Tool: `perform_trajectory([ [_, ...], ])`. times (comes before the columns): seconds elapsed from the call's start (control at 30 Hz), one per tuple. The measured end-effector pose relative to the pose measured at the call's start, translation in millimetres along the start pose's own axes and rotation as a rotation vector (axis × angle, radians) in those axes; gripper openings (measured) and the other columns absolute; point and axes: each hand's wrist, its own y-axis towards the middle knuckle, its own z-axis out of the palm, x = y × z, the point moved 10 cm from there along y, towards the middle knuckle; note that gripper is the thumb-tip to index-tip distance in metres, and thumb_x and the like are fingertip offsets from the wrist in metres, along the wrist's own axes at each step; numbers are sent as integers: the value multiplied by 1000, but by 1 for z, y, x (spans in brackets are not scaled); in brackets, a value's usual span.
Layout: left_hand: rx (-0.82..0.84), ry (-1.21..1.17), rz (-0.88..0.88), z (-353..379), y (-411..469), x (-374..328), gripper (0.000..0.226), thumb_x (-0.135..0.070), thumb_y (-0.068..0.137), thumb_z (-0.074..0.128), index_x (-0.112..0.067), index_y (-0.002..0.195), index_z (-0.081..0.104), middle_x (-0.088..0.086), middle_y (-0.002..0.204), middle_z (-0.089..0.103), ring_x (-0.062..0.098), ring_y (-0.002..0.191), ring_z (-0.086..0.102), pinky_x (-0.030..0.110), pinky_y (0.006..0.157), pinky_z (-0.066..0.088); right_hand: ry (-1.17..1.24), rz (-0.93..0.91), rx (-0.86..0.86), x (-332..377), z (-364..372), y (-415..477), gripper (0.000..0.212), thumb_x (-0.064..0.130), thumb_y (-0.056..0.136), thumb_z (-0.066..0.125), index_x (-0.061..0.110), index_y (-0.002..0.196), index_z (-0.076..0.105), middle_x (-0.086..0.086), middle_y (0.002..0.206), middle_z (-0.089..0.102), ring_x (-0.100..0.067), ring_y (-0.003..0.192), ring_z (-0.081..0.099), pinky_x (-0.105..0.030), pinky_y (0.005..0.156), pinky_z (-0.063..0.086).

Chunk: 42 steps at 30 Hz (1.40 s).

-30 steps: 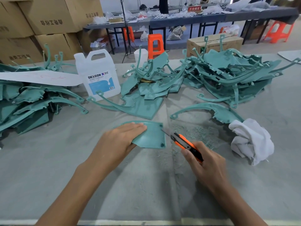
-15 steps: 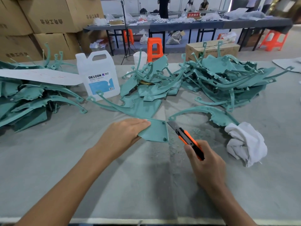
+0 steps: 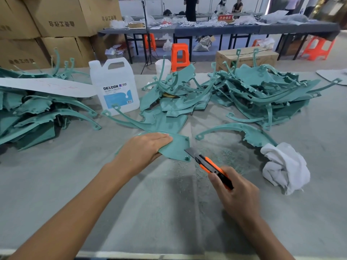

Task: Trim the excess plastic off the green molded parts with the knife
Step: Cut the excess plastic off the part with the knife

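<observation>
A person's left hand (image 3: 144,149) lies flat, fingers straight and together, pressing a green molded part (image 3: 178,147) onto the grey desk (image 3: 169,212), as it did half a second earlier. The right hand (image 3: 238,192) is wrapped around the handle of an orange-and-black knife (image 3: 212,166), its grip unchanged. The extended blade (image 3: 190,151) now meets the part's right edge between its two corner pegs. Half a second ago the tip stood at the upper right corner, so the blade has travelled down that edge toward the person. The part itself lies at the centre of the desk, just in front of the nearest heap, and has barely shifted under the palm.

Fine green shavings (image 3: 221,152) dust the surface to the right of the blade. A single curved part (image 3: 244,130) lies beyond them, its broad end touching a crumpled white cloth (image 3: 285,166). Heaps of the same green parts rise at the left (image 3: 28,113), centre (image 3: 172,96) and right (image 3: 262,91) of the desk. A white jug (image 3: 114,87) labelled DEXCON stands between the left and centre heaps. Cardboard boxes (image 3: 62,17) and an orange stool (image 3: 179,55) stand behind.
</observation>
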Motion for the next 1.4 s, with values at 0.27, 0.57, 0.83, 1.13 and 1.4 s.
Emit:
perform_trajectory([
  [0.27,-32,-172,54,-28,-15,-32,40,-32,100,49,-12,128,69,1,130,68,20,118,66,38,92,58,-95,203,93,-27,10,4,46,74,90,46,31,87,62,10,56,54,-21,58,61,-32,52,39],
  [0.57,37,-179,-324,-19,-21,10,43,1,78,60,-27,102,38,-9,100,44,15,90,43,35,72,40,-1,378,62,-45,8,0,27,49,98,51,26,110,57,5,83,61,-34,83,63,-38,68,40],
  [0.83,-57,-120,-353,-2,-17,26,16,-6,89,70,-8,105,69,6,97,62,31,91,55,36,78,42,231,393,53,-37,7,-4,15,42,97,57,40,106,46,5,71,63,-19,58,62,-42,58,51],
  [1.13,175,-194,-514,29,6,41,24,-36,105,43,-21,88,36,-1,74,52,30,76,52,40,59,32,226,353,25,-34,5,-2,17,40,95,61,38,108,50,8,65,62,-13,55,61,-42,58,52],
  [1.4,235,39,-421,36,25,2,27,-35,108,34,-16,89,29,3,71,42,36,73,50,40,60,32,288,219,151,15,17,1,55,44,94,59,58,144,41,19,67,64,-3,55,58,-14,54,43],
])
